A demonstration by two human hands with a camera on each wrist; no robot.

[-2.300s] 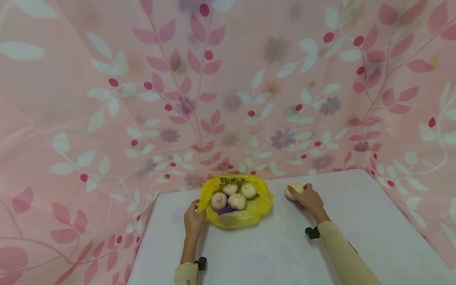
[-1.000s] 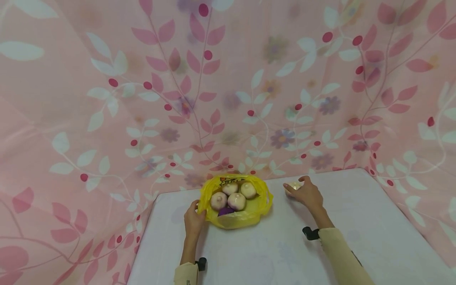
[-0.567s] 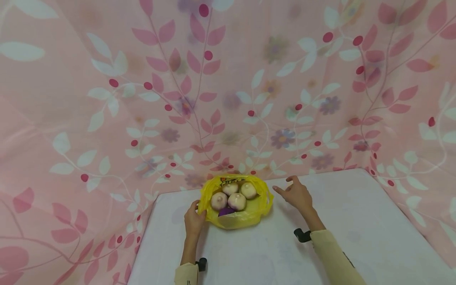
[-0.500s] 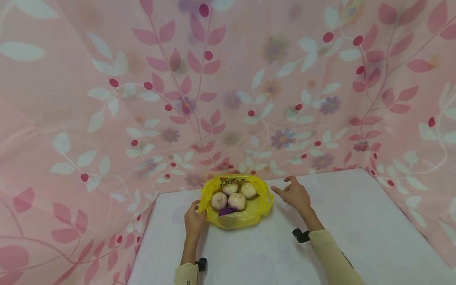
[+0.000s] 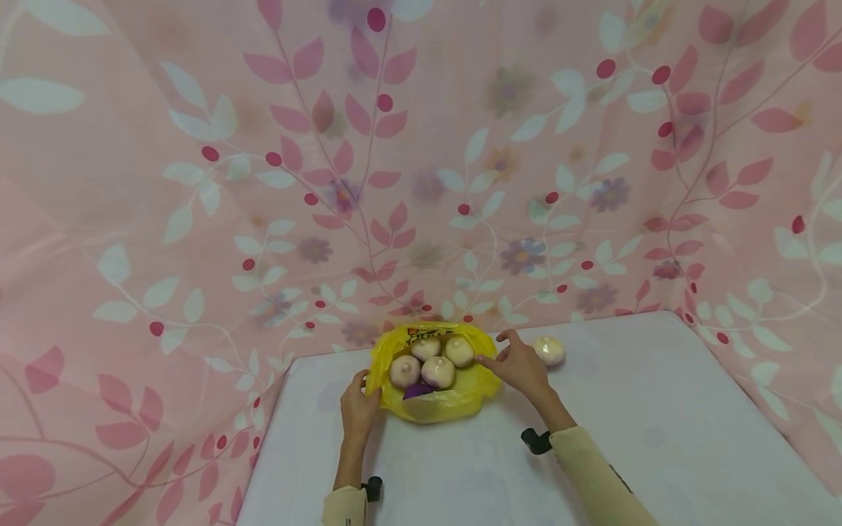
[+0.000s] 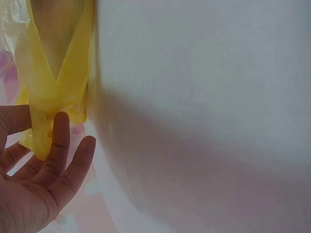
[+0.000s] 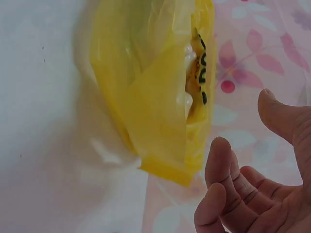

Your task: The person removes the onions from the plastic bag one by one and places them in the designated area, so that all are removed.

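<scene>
A yellow plastic bag lies on the table with its mouth spread. Inside sit several round cream-white, purple-tinged vegetables that look like turnips, along with something purple, partly hidden. My left hand pinches the bag's left edge; yellow plastic hangs between its thumb and fingers in the left wrist view. At the bag's right rim is my right hand, thumb and fingers spread apart and holding nothing. Contact with the rim cannot be told. A single shiny turnip-like vegetable rests right of that hand.
The table has a pale cloth cover. Behind it and at both sides hangs a pink floral curtain, close to the table's back edge. Dark cameras are strapped to both wrists.
My right hand has let go of the single vegetable on the right and moved left to the bag's right rim. The left hand has stayed at the bag's left edge.
</scene>
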